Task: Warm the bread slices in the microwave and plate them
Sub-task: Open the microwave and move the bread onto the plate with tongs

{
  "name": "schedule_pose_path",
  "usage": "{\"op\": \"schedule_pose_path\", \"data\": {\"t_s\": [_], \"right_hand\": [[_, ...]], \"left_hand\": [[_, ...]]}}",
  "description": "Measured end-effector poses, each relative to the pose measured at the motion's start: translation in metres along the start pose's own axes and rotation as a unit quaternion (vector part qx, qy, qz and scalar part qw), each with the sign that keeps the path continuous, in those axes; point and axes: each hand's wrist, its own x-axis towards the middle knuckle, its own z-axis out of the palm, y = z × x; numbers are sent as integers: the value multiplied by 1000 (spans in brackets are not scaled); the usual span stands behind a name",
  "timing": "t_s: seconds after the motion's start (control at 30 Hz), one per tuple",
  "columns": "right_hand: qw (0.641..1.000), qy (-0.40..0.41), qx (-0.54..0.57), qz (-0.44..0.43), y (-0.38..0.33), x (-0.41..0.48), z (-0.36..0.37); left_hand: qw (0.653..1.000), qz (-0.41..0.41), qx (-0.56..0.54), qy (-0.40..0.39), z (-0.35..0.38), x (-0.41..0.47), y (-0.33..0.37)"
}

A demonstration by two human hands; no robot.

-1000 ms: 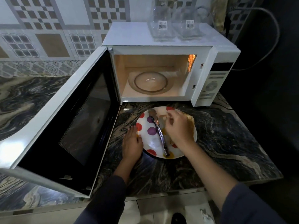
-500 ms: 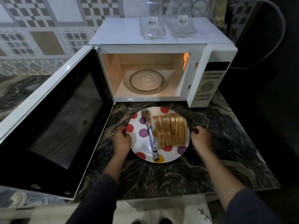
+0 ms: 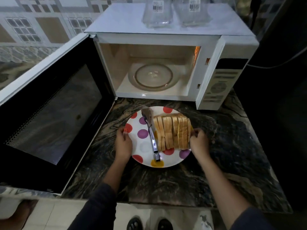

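Observation:
A white plate (image 3: 144,147) with coloured dots sits on the dark marble counter in front of the microwave (image 3: 166,47). Several bread slices (image 3: 172,131) stand in a row on its right half, with metal tongs (image 3: 152,136) lying beside them. My left hand (image 3: 123,143) grips the plate's left rim. My right hand (image 3: 198,141) grips the right rim, next to the bread. The microwave door (image 3: 49,110) is swung wide open to the left, and the lit cavity shows a bare glass turntable (image 3: 153,77).
Two clear glass jars (image 3: 157,12) stand on top of the microwave. The control panel (image 3: 219,83) is on its right side. The open door covers much of the counter (image 3: 224,146) to the left. The counter's front edge is near my body.
My right hand moved off the bread, went out to the right of the plate, then came in to grip its right rim. My left hand stayed at the left rim.

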Motion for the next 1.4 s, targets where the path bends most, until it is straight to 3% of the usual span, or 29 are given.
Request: {"op": "schedule_pose_path", "data": {"t_s": [0.27, 0.5, 0.73, 1.23, 1.4], "right_hand": [[990, -1, 122, -65, 7, -9, 2], [958, -44, 279, -50, 13, -35, -6], [940, -81, 329, -43, 25, -98, -9], [945, -188, 258, -69, 97, -336, -5], [929, -248, 263, -83, 109, -398, 26]], "left_hand": [[999, 29, -23, 28, -1, -17, 4], [990, 14, -129, 47, -23, -49, 3], [978, 17, -200, 50, -69, -105, -5], [960, -16, -235, 151, -245, -310, -90], [946, -27, -244, 212, -310, -362, -112]]}}
